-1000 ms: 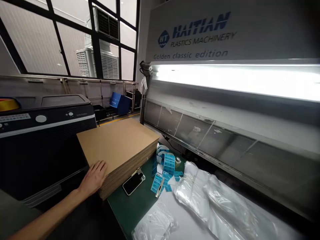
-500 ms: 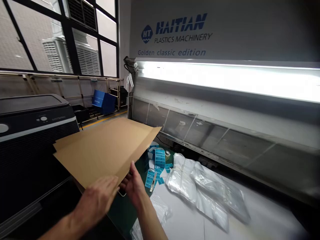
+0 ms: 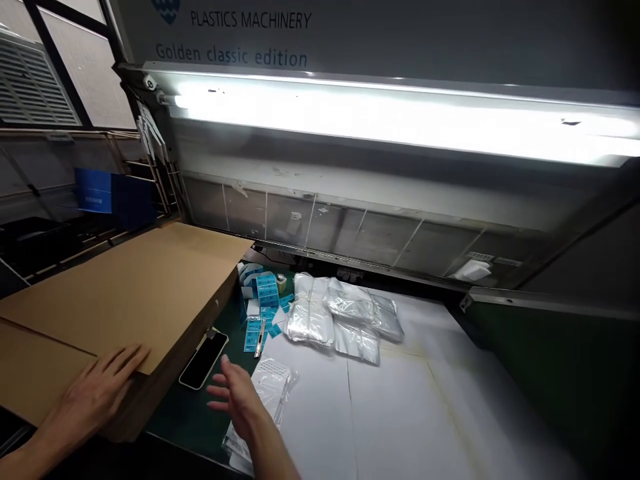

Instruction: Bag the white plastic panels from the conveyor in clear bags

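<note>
A stack of brown cardboard sheets (image 3: pixel 135 283) lies at the left end of the table, its top sheet overlapping another sheet at the lower left. My left hand (image 3: pixel 95 393) rests on the near edge of this cardboard, fingers stretched over the top; its thumb is hidden. Over the table, right of the stack, my right hand (image 3: pixel 235 397) is held in the air with fingers apart and nothing in it. Beside the stack, near that hand, a phone (image 3: pixel 204 360) with a dark screen lies on the green tabletop. Below the right hand is a plastic-wrapped white packet (image 3: pixel 270 387).
Blue label sheets (image 3: pixel 267 290), a utility knife (image 3: pixel 260 339) and a tape roll (image 3: pixel 281 283) lie behind. Clear plastic bag bundles (image 3: pixel 310 310) sit on the white table covering (image 3: pixel 400 413). A lit tube lamp (image 3: pixel 375 113) spans the machine above.
The cardboard I was holding raised now lies flat on the stack. My right hand has left its edge and moved away. The view has swung right, and the phone shows.
</note>
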A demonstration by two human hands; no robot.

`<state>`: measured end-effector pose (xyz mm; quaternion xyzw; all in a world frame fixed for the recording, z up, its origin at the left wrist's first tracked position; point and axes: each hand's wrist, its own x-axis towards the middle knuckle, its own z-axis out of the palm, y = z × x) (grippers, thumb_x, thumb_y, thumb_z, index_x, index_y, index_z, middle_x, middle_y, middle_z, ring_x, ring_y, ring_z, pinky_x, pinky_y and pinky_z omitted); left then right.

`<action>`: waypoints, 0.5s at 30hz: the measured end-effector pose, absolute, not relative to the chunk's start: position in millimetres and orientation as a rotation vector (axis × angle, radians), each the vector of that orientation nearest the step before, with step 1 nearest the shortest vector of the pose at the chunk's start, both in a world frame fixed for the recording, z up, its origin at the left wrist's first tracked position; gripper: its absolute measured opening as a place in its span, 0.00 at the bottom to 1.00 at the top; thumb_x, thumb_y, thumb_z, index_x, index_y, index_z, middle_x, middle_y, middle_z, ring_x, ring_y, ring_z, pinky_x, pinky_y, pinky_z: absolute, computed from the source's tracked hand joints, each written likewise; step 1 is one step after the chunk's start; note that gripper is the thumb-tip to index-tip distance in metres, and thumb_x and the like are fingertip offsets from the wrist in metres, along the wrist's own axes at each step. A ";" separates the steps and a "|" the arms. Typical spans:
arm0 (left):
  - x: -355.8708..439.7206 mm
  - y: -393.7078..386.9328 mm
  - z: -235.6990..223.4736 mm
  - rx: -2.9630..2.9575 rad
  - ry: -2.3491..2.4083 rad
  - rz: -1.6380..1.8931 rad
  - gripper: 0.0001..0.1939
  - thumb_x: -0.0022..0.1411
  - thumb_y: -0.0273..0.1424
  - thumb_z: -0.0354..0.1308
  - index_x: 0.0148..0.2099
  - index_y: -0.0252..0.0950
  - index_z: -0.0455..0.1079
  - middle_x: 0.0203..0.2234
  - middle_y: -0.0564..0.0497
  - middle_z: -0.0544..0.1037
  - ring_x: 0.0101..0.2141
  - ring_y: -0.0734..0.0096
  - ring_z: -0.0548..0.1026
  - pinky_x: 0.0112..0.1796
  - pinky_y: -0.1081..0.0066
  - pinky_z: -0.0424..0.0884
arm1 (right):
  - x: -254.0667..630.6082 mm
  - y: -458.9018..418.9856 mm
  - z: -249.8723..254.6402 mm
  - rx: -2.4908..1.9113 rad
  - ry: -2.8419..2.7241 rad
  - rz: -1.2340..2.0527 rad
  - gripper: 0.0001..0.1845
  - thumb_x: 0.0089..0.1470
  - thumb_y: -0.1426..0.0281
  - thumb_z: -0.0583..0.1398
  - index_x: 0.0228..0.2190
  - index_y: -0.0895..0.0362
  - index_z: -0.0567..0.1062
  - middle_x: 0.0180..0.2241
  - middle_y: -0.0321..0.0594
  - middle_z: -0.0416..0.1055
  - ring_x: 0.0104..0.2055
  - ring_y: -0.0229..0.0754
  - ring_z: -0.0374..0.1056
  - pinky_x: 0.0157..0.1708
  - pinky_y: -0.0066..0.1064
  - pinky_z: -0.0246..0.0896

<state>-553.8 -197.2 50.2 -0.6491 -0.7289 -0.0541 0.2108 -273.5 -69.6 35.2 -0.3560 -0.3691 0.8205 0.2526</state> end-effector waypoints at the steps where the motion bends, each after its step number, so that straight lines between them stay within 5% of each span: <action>1: -551.1 -198.7 51.8 -1.807 -2.019 -0.162 0.24 0.61 0.32 0.43 0.60 0.43 0.58 0.54 0.48 0.69 0.52 0.52 0.66 0.46 0.54 0.65 | -287.1 -70.2 40.1 -0.939 -1.030 2.244 0.36 0.42 0.43 0.59 0.42 0.59 0.69 0.43 0.51 0.69 0.39 0.45 0.72 0.31 0.33 0.67; 8: -519.9 -205.4 75.9 -1.946 -1.905 -0.312 0.33 0.56 0.20 0.40 0.63 0.48 0.52 0.55 0.55 0.68 0.54 0.61 0.64 0.52 0.60 0.62 | -391.4 -56.5 82.0 -0.935 -1.194 2.168 0.25 0.49 0.53 0.60 0.38 0.62 0.70 0.34 0.48 0.74 0.30 0.43 0.72 0.27 0.35 0.67; 12: -522.2 -207.5 78.0 -1.746 -1.996 -0.441 0.34 0.61 0.31 0.44 0.66 0.40 0.36 0.63 0.46 0.53 0.61 0.54 0.51 0.56 0.52 0.55 | -375.0 -37.0 90.2 -0.966 -1.332 1.871 0.13 0.51 0.64 0.60 0.36 0.60 0.72 0.35 0.43 0.75 0.37 0.43 0.71 0.35 0.33 0.66; 15: -534.7 -205.6 73.8 -1.547 -2.174 -0.436 0.35 0.62 0.39 0.45 0.66 0.35 0.37 0.63 0.38 0.50 0.61 0.47 0.49 0.54 0.45 0.55 | -316.2 -4.0 87.9 -0.988 -1.429 1.616 0.15 0.56 0.64 0.57 0.42 0.60 0.70 0.38 0.41 0.73 0.36 0.40 0.70 0.37 0.37 0.67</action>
